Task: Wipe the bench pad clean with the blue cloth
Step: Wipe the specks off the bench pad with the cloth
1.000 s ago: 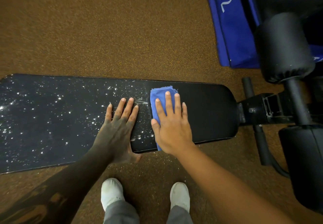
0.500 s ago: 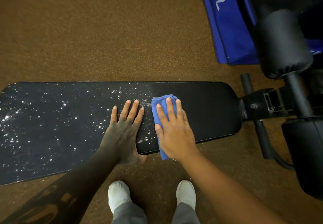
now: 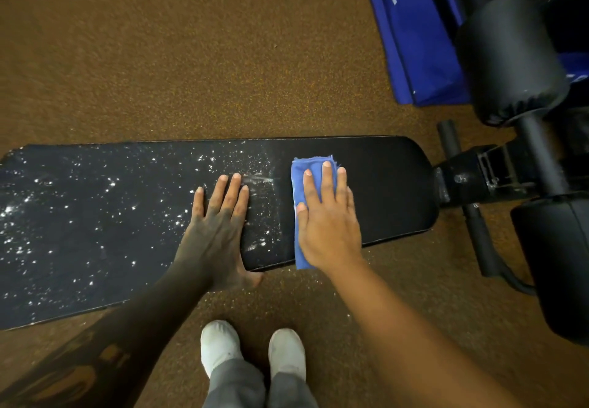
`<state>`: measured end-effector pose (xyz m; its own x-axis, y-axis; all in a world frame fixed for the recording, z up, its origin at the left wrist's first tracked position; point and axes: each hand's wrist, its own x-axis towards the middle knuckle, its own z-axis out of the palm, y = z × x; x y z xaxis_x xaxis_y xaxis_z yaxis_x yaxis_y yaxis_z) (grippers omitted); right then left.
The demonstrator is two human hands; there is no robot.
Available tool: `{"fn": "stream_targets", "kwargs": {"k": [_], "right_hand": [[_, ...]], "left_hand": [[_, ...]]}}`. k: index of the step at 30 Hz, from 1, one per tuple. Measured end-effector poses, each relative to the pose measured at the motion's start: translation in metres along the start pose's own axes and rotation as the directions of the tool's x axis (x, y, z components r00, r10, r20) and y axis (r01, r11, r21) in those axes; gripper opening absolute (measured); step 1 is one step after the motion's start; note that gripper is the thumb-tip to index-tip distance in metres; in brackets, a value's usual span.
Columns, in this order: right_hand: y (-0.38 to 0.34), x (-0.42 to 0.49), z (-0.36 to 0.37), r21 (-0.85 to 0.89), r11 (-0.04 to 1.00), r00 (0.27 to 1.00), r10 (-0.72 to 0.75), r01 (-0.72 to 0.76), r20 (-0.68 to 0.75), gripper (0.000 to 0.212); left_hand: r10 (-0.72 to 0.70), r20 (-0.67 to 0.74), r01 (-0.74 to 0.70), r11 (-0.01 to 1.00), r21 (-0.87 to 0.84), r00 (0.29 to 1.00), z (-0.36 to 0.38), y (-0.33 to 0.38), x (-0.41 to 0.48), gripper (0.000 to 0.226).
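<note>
Pressing blue cloth [image 3: 297, 183] under flat right hand [image 3: 330, 232], left hand [image 3: 213, 235] flat on white-speckled bench pad [image 3: 382, 191]

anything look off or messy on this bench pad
White specks litter the bench pad from its left end up to the blue cloth, which the right hand presses flat; the left hand rests among them. Right of the cloth the pad looks clean.
</note>
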<state>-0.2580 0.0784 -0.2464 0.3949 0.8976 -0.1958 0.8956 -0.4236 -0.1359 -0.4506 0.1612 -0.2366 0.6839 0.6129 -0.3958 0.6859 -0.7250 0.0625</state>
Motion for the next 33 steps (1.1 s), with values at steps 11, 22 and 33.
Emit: {"fn": "stream_targets", "kwargs": {"k": [11, 22, 33], "right_hand": [[-0.015, -0.003, 0.006, 0.031, 0.999, 0.999, -0.039, 0.039, 0.002, 0.057], [-0.033, -0.002, 0.01, 0.044, 0.999, 1.0, -0.01, 0.011, -0.019, 0.056], [-0.055, 0.005, 0.01, 0.016, 0.999, 0.999, -0.049, 0.049, 0.0, 0.058]], "left_hand": [[-0.023, -0.037, 0.022, 1.0, -0.02, 0.999, 0.002, -0.001, -0.007, 0.153], [-0.049, -0.047, 0.047, 0.998, -0.043, 0.998, 0.008, -0.011, -0.015, 0.152], [-0.042, -0.054, 0.038, 0.997, -0.064, 0.998, 0.011, -0.019, -0.016, 0.152]]}}
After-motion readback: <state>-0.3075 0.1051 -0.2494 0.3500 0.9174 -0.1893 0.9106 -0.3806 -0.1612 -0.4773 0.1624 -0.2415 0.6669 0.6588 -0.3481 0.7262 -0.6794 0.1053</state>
